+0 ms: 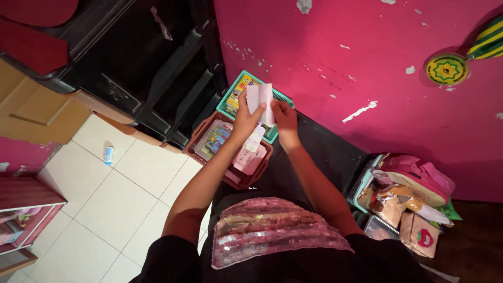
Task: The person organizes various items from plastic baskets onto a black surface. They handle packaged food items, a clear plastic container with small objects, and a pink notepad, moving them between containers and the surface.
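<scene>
You hold white paper slips up near the frame's centre top.
Your left hand (245, 119) grips the white slips (260, 99); your right hand (285, 121) pinches their lower edge, above the green basket (233, 90) and red basket (201, 136).

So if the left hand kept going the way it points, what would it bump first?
Probably the green basket beyond the paper that the left hand holds, then the pink wall; depth is unclear.
</scene>
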